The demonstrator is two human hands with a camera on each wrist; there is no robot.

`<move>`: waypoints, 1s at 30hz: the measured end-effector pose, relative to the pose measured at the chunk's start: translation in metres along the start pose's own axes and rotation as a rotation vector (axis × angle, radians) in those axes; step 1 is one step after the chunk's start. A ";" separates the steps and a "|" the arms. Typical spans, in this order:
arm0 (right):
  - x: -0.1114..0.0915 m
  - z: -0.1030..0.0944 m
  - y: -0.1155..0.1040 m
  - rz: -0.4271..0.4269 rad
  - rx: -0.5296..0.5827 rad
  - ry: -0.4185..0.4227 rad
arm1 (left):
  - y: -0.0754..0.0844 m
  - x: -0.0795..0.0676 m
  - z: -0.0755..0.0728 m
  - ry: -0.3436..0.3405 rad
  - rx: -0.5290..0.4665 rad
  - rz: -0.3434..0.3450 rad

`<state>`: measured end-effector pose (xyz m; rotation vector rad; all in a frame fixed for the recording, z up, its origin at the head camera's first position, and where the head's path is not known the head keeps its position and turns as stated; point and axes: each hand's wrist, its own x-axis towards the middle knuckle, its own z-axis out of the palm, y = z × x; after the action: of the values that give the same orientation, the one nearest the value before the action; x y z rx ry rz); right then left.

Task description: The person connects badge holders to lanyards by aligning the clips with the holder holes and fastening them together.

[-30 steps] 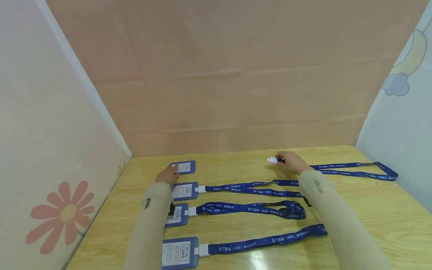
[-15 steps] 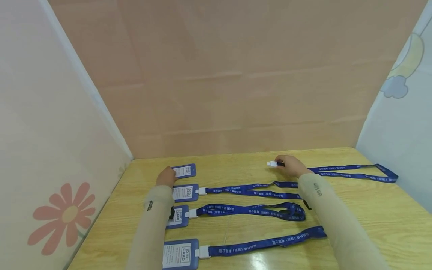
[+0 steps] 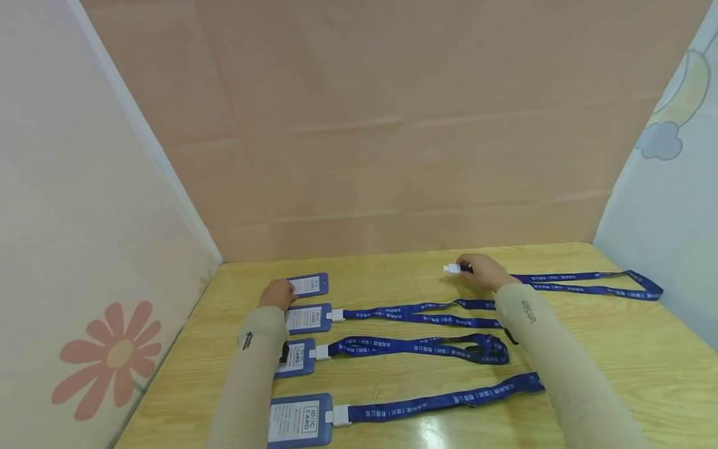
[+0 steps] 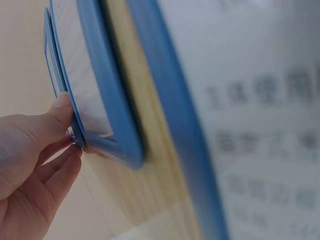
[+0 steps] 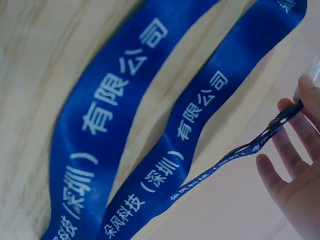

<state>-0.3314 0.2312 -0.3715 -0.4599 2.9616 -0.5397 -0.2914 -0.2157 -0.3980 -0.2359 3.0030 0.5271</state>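
Observation:
At the back left of the table, my left hand (image 3: 277, 294) pinches the left end of a blue-framed ID card holder (image 3: 310, 284), which has no strap on it. In the left wrist view the thumb and fingertips (image 4: 62, 101) grip that holder at its edge. Far to its right, my right hand (image 3: 483, 272) pinches a blue lanyard (image 3: 561, 277) just behind its white clip (image 3: 453, 269). The clip points left towards the card holder, well apart from it. In the right wrist view the lanyard's strap (image 5: 240, 150) trails from the fingers.
Three more card holders lie in a column nearer me: upper (image 3: 307, 318), middle (image 3: 303, 358) and lower (image 3: 308, 420). Each joins a blue lanyard stretching right. My forearms cross above parts of them. A tan backdrop (image 3: 359, 156) stands behind the wooden table (image 3: 387, 271), with patterned side panels.
My left fingers have drawn back from the card holder's face to its left end. The right hand stays at nearly the same spot, still holding the lanyard. The view shifts slightly.

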 end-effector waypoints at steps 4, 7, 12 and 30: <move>0.003 -0.002 -0.005 -0.023 -0.009 0.005 | 0.002 -0.002 -0.003 -0.007 0.002 0.000; 0.005 -0.004 -0.010 -0.038 -0.006 0.016 | 0.004 -0.002 -0.004 -0.013 -0.005 -0.005; 0.007 -0.006 -0.017 -0.052 -0.010 0.025 | 0.005 -0.002 -0.005 -0.024 -0.024 -0.014; 0.013 -0.004 -0.031 -0.036 0.007 0.013 | 0.007 0.000 -0.003 -0.034 -0.023 -0.023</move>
<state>-0.3356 0.2015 -0.3570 -0.5123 2.9687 -0.5582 -0.2926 -0.2107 -0.3925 -0.2608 2.9594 0.5585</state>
